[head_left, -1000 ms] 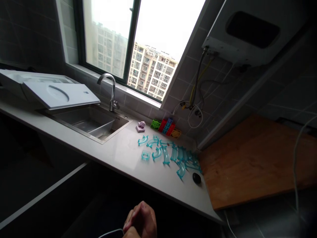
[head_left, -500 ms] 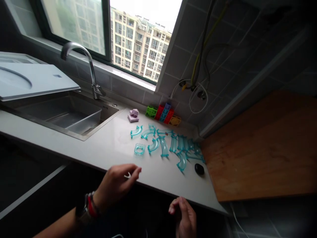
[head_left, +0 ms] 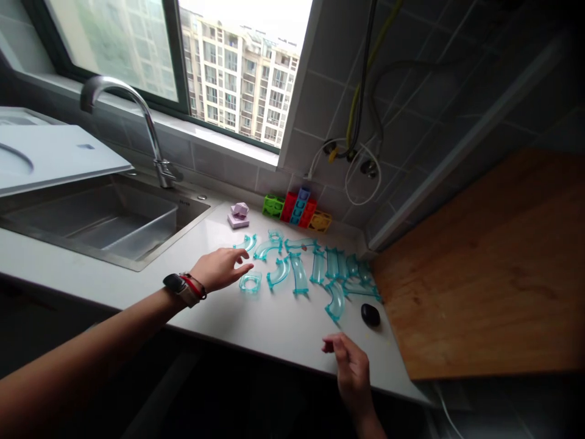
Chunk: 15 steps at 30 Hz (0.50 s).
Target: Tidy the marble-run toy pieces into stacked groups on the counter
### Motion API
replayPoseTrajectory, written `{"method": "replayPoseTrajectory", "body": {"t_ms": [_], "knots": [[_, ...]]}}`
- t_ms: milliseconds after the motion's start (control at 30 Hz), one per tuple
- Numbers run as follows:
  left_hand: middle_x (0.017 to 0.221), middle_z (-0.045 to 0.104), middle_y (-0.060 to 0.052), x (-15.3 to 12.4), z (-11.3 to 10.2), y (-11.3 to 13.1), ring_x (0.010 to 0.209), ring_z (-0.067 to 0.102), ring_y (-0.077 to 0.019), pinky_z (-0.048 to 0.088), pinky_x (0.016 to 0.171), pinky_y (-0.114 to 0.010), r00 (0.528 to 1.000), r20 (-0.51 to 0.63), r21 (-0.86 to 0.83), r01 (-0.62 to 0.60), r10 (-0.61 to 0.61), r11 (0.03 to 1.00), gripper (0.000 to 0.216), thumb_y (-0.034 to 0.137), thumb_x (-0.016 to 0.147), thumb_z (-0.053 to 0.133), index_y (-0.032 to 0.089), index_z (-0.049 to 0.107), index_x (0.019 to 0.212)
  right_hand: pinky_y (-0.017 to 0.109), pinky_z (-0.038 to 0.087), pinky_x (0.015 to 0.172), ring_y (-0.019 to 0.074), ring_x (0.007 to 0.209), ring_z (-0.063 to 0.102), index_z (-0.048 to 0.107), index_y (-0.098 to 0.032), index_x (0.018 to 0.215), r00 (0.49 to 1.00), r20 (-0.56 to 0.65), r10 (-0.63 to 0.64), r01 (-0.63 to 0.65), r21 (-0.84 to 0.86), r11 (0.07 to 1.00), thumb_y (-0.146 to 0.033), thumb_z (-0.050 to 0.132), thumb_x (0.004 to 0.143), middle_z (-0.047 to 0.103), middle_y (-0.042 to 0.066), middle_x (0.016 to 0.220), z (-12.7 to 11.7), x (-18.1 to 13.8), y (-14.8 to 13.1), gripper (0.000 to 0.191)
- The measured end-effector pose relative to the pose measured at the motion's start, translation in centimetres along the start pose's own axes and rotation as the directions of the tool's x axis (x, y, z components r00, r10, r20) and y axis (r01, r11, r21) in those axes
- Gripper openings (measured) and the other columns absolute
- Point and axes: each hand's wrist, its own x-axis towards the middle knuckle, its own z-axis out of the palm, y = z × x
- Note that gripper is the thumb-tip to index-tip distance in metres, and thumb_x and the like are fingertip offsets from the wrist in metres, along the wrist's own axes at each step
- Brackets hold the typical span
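Note:
My left hand (head_left: pixel 220 268) hovers above the counter with its fingers spread and nothing in them. Just below its fingertips lies a clear teal square piece with a round hole (head_left: pixel 250 281). Close by are curved teal track pieces (head_left: pixel 269 248), one partly behind the hand (head_left: pixel 247 244). Over the counter's front edge, my right hand (head_left: pixel 353 369) is loosely curled, thumb near the fingers, with nothing visible in it. Farther in from it lie a curved teal track (head_left: pixel 336 302) and a smooth black oval object (head_left: pixel 370 314). Straight teal tracks (head_left: pixel 299 274) lie between the hands.
Against the back wall stand green (head_left: pixel 273 206), red (head_left: pixel 289 207) and yellow (head_left: pixel 320 221) toy blocks. Lilac pieces (head_left: pixel 238 219) sit left of them. A sink (head_left: pixel 146 259) with a faucet (head_left: pixel 153 134) is at left; a wooden board (head_left: pixel 479 274) bounds the right.
My left hand has reached forward over the counter, towards the teal pieces, and its fingers have spread. My right hand has moved up and slightly right. The camera view has shifted somewhat.

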Motion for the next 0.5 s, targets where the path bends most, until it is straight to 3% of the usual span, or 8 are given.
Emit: {"method": "replayPoseTrajectory", "body": {"t_ms": [100, 167, 300, 433, 500], "knots": [[0.116, 0.076, -0.006, 1.8, 0.2, -0.6, 0.108, 0.067, -0.0292, 0.050, 0.072, -0.034, 0.999, 0.033, 0.056, 0.001, -0.003, 0.998, 0.053, 0.065, 0.091, 0.043, 0.026, 0.067, 0.118, 0.032, 0.050, 0.073, 0.0214, 0.079, 0.064, 0.072, -0.020, 0.077, 0.999, 0.004, -0.038, 0.037, 0.069, 0.997, -0.057, 0.039, 0.103, 0.069, 0.007, 0.084, 0.2, 3.4, 0.5, 0.056], [0.119, 0.074, -0.008, 3.1, 0.1, -1.0, 0.109, 0.067, -0.0309, 0.051, 0.076, -0.036, 0.998, 0.061, 0.092, 0.001, -0.007, 0.996, 0.056, 0.067, 0.089, 0.045, 0.025, 0.067, 0.119, 0.031, 0.050, 0.070, 0.0198, 0.073, 0.063, 0.068, -0.020, 0.066, 0.999, 0.029, -0.041, 0.038, 0.098, 0.994, -0.063, 0.038, 0.101, 0.067, 0.006, 0.077, 0.5, 4.4, 1.2, 0.063], [0.119, 0.074, -0.013, 5.9, -0.1, -1.5, 0.109, 0.067, -0.0350, 0.052, 0.082, -0.040, 0.991, 0.133, 0.160, 0.000, -0.022, 0.987, 0.061, 0.070, 0.083, 0.051, 0.023, 0.069, 0.119, 0.029, 0.048, 0.061, 0.0155, 0.058, 0.057, 0.071, -0.018, 0.062, 0.996, 0.086, -0.014, 0.005, 0.097, 0.995, -0.055, 0.056, 0.097, 0.064, 0.003, 0.067, 0.6, 4.4, 1.9, 0.052], [0.117, 0.074, -0.014, 9.6, -0.4, -1.0, 0.106, 0.068, -0.0360, 0.052, 0.083, -0.041, 0.989, 0.148, 0.221, -0.003, -0.030, 0.975, 0.061, 0.069, 0.083, 0.055, 0.022, 0.070, 0.119, 0.029, 0.053, 0.073, 0.0190, 0.078, 0.065, 0.074, -0.017, 0.056, 0.999, 0.038, -0.002, -0.002, 0.105, 0.994, -0.042, 0.052, 0.099, 0.073, 0.010, 0.092, 0.5, 4.1, 1.5, 0.054], [0.117, 0.074, -0.014, 12.1, -0.7, -0.5, 0.108, 0.067, -0.0353, 0.052, 0.085, -0.040, 0.991, 0.128, 0.251, -0.005, -0.028, 0.968, 0.059, 0.067, 0.083, 0.057, 0.023, 0.070, 0.120, 0.027, 0.055, 0.066, 0.0195, 0.077, 0.065, 0.077, -0.017, 0.063, 1.000, 0.001, 0.027, -0.027, 0.144, 0.989, -0.038, 0.055, 0.096, 0.074, 0.010, 0.091, 0.6, 3.9, 1.3, 0.045]]}}
